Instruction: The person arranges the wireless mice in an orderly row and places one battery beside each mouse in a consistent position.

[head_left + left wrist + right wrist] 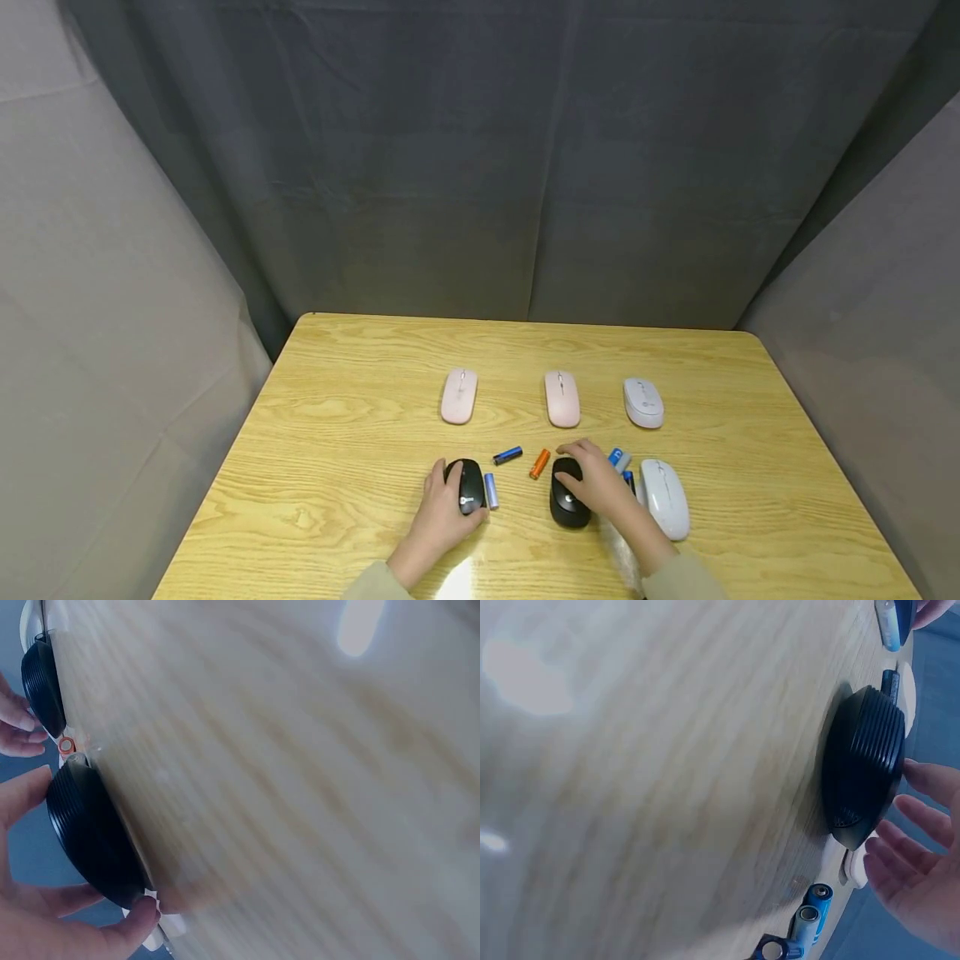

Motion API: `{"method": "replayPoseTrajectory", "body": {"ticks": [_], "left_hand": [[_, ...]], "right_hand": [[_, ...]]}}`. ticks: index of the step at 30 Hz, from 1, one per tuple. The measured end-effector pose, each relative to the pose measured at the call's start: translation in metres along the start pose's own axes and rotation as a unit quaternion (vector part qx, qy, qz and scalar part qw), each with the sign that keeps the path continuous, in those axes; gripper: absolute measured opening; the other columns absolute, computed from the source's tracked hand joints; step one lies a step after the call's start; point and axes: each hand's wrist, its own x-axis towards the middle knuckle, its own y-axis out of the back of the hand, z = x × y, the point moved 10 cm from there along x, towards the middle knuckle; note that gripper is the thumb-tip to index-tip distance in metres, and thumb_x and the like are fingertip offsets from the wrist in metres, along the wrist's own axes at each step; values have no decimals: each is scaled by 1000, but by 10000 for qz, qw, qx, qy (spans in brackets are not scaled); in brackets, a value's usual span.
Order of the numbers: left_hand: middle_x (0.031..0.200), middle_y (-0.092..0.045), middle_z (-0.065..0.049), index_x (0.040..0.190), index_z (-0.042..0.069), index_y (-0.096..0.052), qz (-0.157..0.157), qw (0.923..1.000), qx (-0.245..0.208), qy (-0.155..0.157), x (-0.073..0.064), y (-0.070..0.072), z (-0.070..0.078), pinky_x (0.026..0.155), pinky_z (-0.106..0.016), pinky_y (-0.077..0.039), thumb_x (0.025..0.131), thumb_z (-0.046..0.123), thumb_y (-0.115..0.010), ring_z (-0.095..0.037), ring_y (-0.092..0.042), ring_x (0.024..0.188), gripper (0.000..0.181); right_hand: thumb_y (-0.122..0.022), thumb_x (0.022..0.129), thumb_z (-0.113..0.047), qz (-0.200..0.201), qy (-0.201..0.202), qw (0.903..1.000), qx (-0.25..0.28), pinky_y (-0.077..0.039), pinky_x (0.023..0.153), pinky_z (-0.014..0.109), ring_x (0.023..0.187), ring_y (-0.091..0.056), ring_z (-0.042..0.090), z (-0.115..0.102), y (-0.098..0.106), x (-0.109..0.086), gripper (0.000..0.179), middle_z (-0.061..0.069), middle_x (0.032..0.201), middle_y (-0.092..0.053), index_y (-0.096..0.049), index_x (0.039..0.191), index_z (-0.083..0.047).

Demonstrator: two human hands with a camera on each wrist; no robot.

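In the head view, my left hand (pixel 442 514) holds a black mouse (pixel 471 487) lying on the table, thumb at its near right side and fingers about its left side and front. The left wrist view shows the same black mouse (pixel 97 832) between thumb and fingers. My right hand (pixel 597 481) reaches over a second black mouse (pixel 567 508). In the right wrist view, that mouse (pixel 862 769) rests on the table with the hand's loosely extended fingers (pixel 922 821) along its side. A light blue battery (pixel 491 491) lies beside the left mouse.
A dark blue battery (pixel 507 456) and an orange battery (pixel 539 463) lie between the hands. Blue and grey batteries (pixel 808 919) lie right of the right mouse. Two pink mice (pixel 459 397) and a small white mouse (pixel 643 403) stand behind; a larger white mouse (pixel 665 500) is at right.
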Motion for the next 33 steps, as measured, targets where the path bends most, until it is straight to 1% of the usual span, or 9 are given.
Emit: {"method": "replayPoseTrajectory", "body": {"ticks": [4, 9, 12, 19, 23, 27, 33], "left_hand": [[128, -35, -36, 128, -9, -45, 4, 10000, -4, -3, 1, -1, 1, 85, -52, -45, 68, 31, -78, -48, -39, 115, 79], [126, -38, -35, 127, -11, -44, 21, 10000, 3, 9, 2, -1, 2, 84, -50, -46, 67, 28, -77, -47, -42, 113, 79], [125, -39, -34, 126, -12, -44, 46, 10000, -15, 30, 2, 0, 2, 84, -50, -46, 67, 27, -78, -47, -43, 112, 78], [122, -43, -33, 125, -11, -47, 123, 9999, 57, -59, 5, 7, 3, 80, -47, -49, 65, 22, -78, -44, -45, 109, 75], [123, -42, -31, 126, -9, -47, 75, 9999, 79, -103, 11, 14, 3, 78, -47, -50, 66, 21, -79, -44, -44, 110, 74], [126, -41, -31, 127, -8, -47, -24, 9998, 69, -163, 20, 18, 1, 76, -46, -50, 66, 20, -78, -43, -44, 111, 74], [128, -40, -32, 127, -8, -47, -125, 9995, 121, -253, 33, 22, -4, 80, -47, -48, 65, 20, -79, -44, -44, 112, 75]], "right_hand": [[-71, 80, -20, -9, -109, 9999, -38, -46, 85, 46, 102, -55, 30, 3, 0, -9, 41, 13, 109, -56, -60, 116, -4], [-71, 80, -25, -69, -215, 9997, -38, -44, 87, 48, 107, -52, 31, 8, -5, -15, 45, 14, 115, -54, -60, 118, -5], [-70, 80, -25, -95, -240, 9997, 11, -43, 88, 48, 110, -50, 33, 9, -7, -17, 45, 16, 117, -53, -59, 118, -3], [-69, 81, -24, -53, -233, 9997, 44, -43, 89, 49, 112, -48, 34, 9, -6, -20, 45, 17, 119, -52, -59, 118, 0], [-69, 82, -25, -38, -277, 9996, 59, -42, 90, 49, 113, -48, 34, 11, -6, -21, 45, 16, 119, -52, -59, 119, -1], [-69, 81, -25, -43, -287, 9996, 61, -43, 89, 49, 112, -49, 34, 12, -7, -20, 45, 16, 119, -52, -59, 119, -1], [-69, 81, -24, -87, -275, 9995, 83, -43, 88, 49, 111, -49, 34, 12, -9, -20, 46, 15, 118, -53, -59, 119, -1]]}}
